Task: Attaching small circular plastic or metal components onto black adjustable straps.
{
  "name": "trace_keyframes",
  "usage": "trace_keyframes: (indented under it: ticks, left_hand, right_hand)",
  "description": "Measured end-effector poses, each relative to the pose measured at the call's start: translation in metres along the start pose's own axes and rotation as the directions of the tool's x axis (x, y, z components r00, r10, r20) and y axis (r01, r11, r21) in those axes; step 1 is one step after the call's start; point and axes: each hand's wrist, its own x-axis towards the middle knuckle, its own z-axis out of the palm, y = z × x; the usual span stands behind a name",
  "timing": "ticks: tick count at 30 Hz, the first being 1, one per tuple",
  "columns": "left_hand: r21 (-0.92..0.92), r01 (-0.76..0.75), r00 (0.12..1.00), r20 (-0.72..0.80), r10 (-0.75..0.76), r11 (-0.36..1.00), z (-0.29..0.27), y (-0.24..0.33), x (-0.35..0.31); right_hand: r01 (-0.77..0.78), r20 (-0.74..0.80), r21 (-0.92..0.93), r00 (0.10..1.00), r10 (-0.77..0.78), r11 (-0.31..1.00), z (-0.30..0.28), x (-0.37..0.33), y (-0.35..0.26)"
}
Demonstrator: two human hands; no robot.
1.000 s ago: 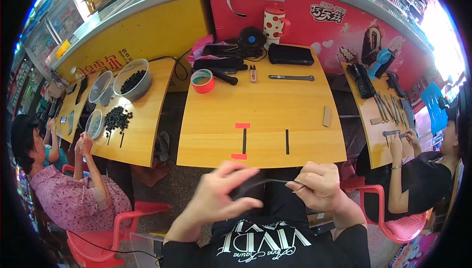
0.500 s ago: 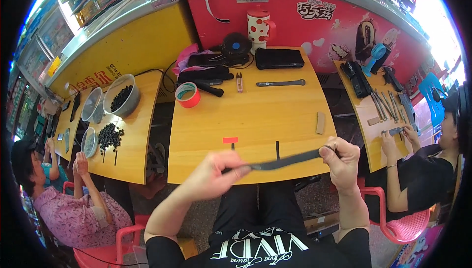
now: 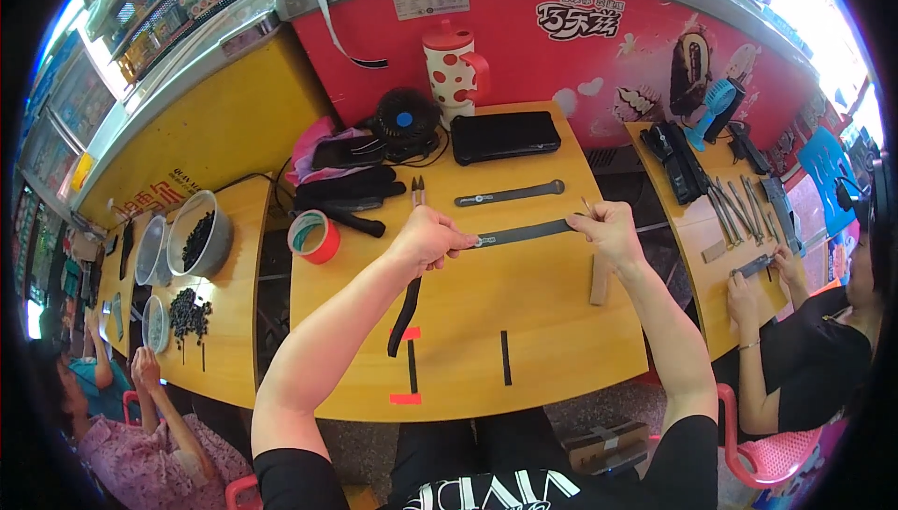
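A dark grey flat strap (image 3: pixel 524 233) is stretched between my two hands above the middle of the table (image 3: pixel 468 290). My left hand (image 3: pixel 432 241) pinches its left end near a small pale print, and a dark tail (image 3: pixel 404 318) hangs below that hand. At the other end, my right hand (image 3: pixel 608 235) grips the strap between thumb and fingers. Just beyond lies a similar grey strap (image 3: pixel 510 194) flat on the wood. Thread snips (image 3: pixel 418 194) lie past my left hand. Nearer me, two black strips (image 3: pixel 506 358) are on the tabletop, the left one with red tape (image 3: pixel 405 400) at its ends.
Left are a red tape roll (image 3: pixel 314 236) and black fabric pieces (image 3: pixel 351 194). A fan (image 3: pixel 406 117), dotted cup (image 3: pixel 451 71) and black case (image 3: pixel 506 137) stand at the back. A cardboard piece (image 3: pixel 600 279) lies right. People work at tables on both sides.
Both hands have carried the stretched strap away from me, from the table's front edge to just before the lying strap. The view has shifted, showing more of the near tabletop.
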Motion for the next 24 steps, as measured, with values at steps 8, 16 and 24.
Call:
trace_keyframes:
  ticks: [8,16,24]
  left_hand:
    - [0.106,0.128,0.991,-0.048,-0.124,0.986,0.004,-0.007,0.074]
    - [0.156,0.146,0.988,-0.075,-0.136,0.977,0.009,-0.002,0.085]
    - [0.104,0.187,0.976,-0.131,-0.173,0.977,0.012,-0.001,0.088]
  right_hand:
    - [-0.134,0.029,-0.104,0.99,0.137,0.986,0.005,0.056,0.038]
    - [-0.168,0.035,-0.117,0.984,0.173,0.979,0.004,0.064,0.043]
    - [-0.308,0.166,-0.006,0.938,0.304,0.951,-0.008,0.068,0.037]
